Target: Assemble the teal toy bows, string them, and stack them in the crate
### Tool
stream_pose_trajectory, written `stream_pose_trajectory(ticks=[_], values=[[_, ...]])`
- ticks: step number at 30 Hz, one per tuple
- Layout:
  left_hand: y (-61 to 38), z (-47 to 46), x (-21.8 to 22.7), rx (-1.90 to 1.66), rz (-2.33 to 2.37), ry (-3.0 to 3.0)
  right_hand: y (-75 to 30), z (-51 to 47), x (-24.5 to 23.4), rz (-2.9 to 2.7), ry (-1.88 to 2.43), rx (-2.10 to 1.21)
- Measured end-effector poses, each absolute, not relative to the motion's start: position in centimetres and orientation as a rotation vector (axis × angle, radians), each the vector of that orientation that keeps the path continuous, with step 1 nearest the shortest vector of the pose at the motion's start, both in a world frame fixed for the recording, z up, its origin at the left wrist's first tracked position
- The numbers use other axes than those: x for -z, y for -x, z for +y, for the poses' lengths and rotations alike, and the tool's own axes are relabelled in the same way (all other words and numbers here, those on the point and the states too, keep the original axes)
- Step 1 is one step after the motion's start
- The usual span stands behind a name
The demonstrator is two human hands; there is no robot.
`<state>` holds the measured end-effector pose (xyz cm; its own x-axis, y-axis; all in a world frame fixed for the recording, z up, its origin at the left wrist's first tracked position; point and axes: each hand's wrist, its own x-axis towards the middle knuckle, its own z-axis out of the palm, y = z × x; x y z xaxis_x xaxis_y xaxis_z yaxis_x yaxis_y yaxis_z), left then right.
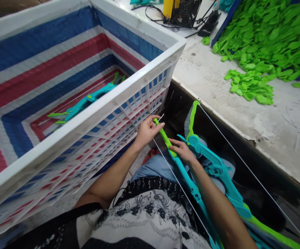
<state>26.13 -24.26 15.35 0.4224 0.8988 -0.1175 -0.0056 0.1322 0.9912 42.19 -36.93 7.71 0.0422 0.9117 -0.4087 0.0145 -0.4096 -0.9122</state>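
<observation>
A teal and green toy bow [188,180] lies across my lap with its green limb tip pointing up and away. My left hand [146,130] pinches the white string [175,183] at that green tip, fingers closed. My right hand [182,151] grips the green limb just below, where it joins the teal part. A second toy bow [217,169] with its own taut string [245,166] rests to the right, against my right forearm.
A large white plastic crate [129,88] lined with red, white and blue striped sheet stands at left, with one finished bow [87,102] inside. On the concrete bench [217,90] at right lies a pile of green plastic parts [264,38]. A fan [184,12] and cables sit at the back.
</observation>
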Motion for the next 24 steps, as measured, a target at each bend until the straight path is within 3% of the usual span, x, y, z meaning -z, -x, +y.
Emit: stream_pose_trajectory(ticks=[7, 12, 19, 24], values=[[-26.0, -24.4, -14.4, -0.895, 0.991, -1.37, -41.9, -31.7, -14.1, -1.413, 1.67, -0.619], [-26.0, -24.4, -14.5, -0.883, 0.973, -1.353, -41.6, -26.8, -17.1, -1.583, 1.467, -0.59], [-25.9, -23.8, -13.2, -0.834, 1.095, -1.586, -41.7, -26.7, -17.3, -1.754, 1.393, -0.511], [-25.2, -24.5, -13.6, -1.008, 0.87, -1.72, -48.0, -24.3, -17.8, -1.134, 1.573, -0.497]])
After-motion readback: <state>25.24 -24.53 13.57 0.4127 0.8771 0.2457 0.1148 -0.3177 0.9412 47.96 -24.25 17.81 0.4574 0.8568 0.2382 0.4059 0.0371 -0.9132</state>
